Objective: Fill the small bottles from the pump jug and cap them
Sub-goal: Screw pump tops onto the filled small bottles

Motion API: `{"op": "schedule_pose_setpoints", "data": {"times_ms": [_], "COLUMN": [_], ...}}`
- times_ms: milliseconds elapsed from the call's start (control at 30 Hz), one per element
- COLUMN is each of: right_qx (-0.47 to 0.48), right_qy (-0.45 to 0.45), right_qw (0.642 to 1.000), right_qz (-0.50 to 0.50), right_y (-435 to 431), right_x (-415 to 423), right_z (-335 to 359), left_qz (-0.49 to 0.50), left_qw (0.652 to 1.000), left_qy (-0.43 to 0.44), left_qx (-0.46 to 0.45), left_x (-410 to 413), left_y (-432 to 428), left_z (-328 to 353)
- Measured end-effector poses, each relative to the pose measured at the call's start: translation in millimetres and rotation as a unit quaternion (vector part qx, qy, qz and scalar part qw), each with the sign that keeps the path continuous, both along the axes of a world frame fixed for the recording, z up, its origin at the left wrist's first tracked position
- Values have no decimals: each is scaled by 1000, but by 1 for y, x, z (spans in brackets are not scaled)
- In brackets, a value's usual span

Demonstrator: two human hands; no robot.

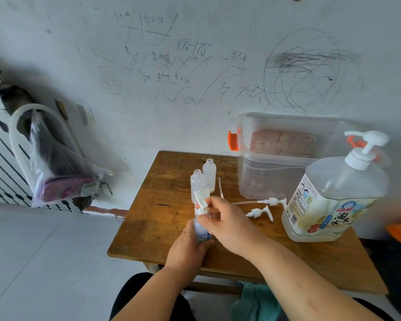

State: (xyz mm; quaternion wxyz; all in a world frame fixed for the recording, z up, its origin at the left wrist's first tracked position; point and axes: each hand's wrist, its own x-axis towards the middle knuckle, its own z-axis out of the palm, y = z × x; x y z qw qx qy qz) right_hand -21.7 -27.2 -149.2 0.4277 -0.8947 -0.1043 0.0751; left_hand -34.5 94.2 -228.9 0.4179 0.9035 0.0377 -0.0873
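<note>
A small, worn wooden table [162, 205] stands pushed against a white plaster wall [195, 66] covered in pencil scribbles, written characters and numbers; its top is scratched and stained; the floor [44, 251] beside it is pale grey.

Over the table's near edge the left hand [185, 246] is wrapped round a small bottle [202, 232] with a blue print, holding it upright; the right hand [229, 224] pinches the white pump cap [200, 203] sitting on that bottle's neck, fingertips curled at the collar.

Just behind stand three empty small bottles [209, 172], uncapped and clustered together; two loose pump caps [270, 201] lie on the wood to their right, one with a long dip tube, and a separate thin tube [220, 187] lies near the bottles.

The pump jug [333, 200], large and clear with a printed label and a white pump head, stands at the table's right side, with pale liquid low in it; behind it a clear plastic storage box [276, 158] with orange latches sits against the wall.

To the left a plastic bag [56, 163] hangs by a pale hose [16, 135]; a wall socket [104, 188] shows just below it.
</note>
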Motion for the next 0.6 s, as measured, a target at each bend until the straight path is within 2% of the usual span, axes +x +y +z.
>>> {"op": "schedule_pose_setpoints", "data": {"times_ms": [100, 200, 267, 367, 467, 600], "right_qx": [-7, 19, 17, 9, 47, 11], "right_qy": [-9, 27, 18, -5, 19, -24], "right_qw": [999, 999, 1000, 999, 999, 998], "right_qz": [-45, -14, -8, -53, -13, -54], "right_y": [0, -1, -3, -1, -2, 0], "right_x": [0, -1, -1, -2, -3, -1], "right_z": [0, 0, -2, -2, -3, -6], "left_qz": [6, 7, 4, 8, 8, -2], "left_qw": [1000, 1000, 1000, 1000, 1000, 1000], "left_qy": [3, 7, 2, 7, 4, -2], "left_qx": [7, 10, -1, 5, 2, -12], "left_x": [0, 0, 0, 1, 1, -1], "left_y": [0, 0, 0, -1, -1, 0], "left_z": [0, -1, -1, 0, 0, 1]}}
